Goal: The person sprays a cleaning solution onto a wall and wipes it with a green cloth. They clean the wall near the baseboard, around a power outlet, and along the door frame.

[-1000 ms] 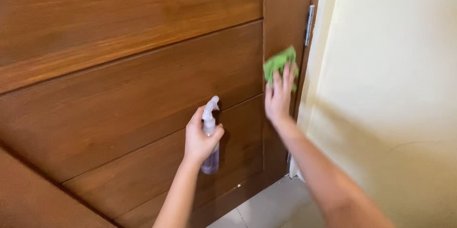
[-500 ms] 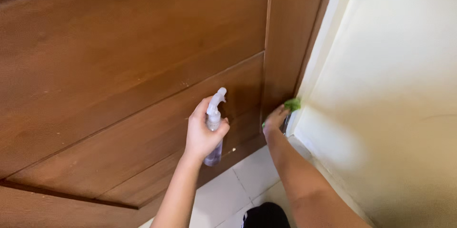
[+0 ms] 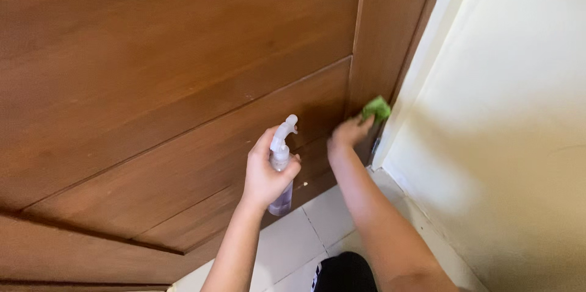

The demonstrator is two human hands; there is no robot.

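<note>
We look down at a wooden panelled door (image 3: 159,84) with both our arms reaching toward its lower part. Our left hand (image 3: 264,173) is closed around a small clear spray bottle (image 3: 282,170), held upright just in front of the door, with its white nozzle pointing at the wood. Our right hand (image 3: 347,134) presses a green cleaning cloth (image 3: 376,109) flat against the door's right-hand upright, low down and close to the pale door frame (image 3: 421,72); the fingers are spread over the cloth, gripping it against the wood.

To wipe well here, we judge it best to keep the palm flat so the whole cloth bears on the surface, to follow the grain along the upright, and to work into the groove where the panel meets it. The bottle should stay clear of the wiping path.

We count one spray bottle, one cloth, one door, and two hands. Pale floor tiles (image 3: 287,249) show below, and a cream wall (image 3: 513,145) stands to the right.
</note>
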